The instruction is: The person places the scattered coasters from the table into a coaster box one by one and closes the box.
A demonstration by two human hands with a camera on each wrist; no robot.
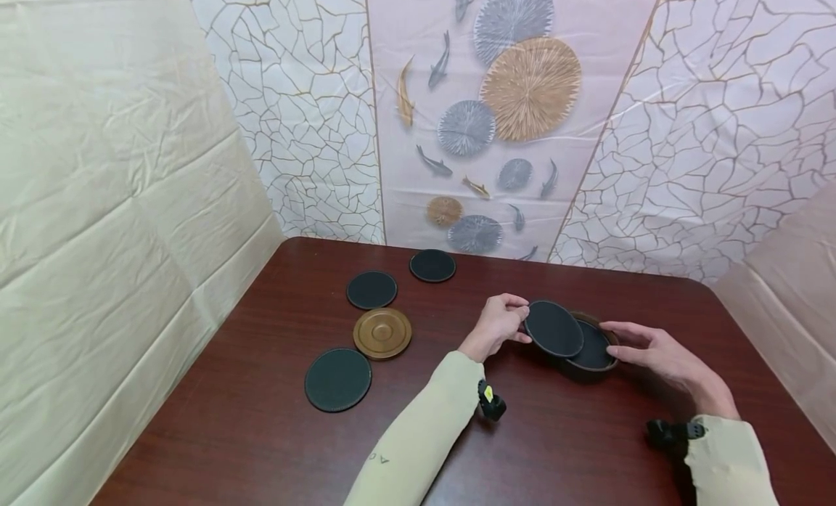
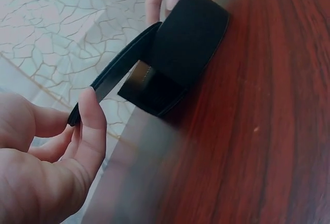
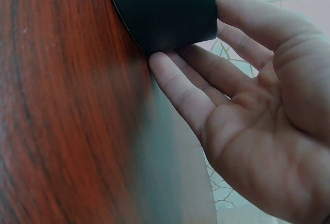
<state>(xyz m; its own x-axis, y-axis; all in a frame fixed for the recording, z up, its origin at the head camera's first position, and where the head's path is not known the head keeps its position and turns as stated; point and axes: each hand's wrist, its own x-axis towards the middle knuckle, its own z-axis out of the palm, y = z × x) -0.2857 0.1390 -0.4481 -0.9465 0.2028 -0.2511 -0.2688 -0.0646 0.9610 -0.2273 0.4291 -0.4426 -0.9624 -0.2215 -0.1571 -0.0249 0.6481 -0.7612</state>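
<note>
A round black coaster (image 1: 554, 328) is pinched at its left edge by my left hand (image 1: 498, 324). It is tilted, and its right side overlaps the round dark coaster holder (image 1: 591, 372). Inside the holder another black surface shows, partly hidden by the held coaster. My right hand (image 1: 673, 357) grips the holder's right side, thumb and fingers spread along its wall. The left wrist view shows the coaster (image 2: 116, 66) edge-on between thumb and fingers, with a cut-out in the holder's wall (image 2: 191, 33). In the right wrist view, fingertips (image 3: 164, 65) touch the holder's lower edge.
On the left of the reddish-brown table (image 1: 261, 433) lie black coasters: one near (image 1: 337, 380), one farther back (image 1: 371, 290), one by the far edge (image 1: 432, 265). Among them is a brown round piece with ringed grooves (image 1: 382, 333). Patterned cloth (image 1: 313, 128) hangs behind.
</note>
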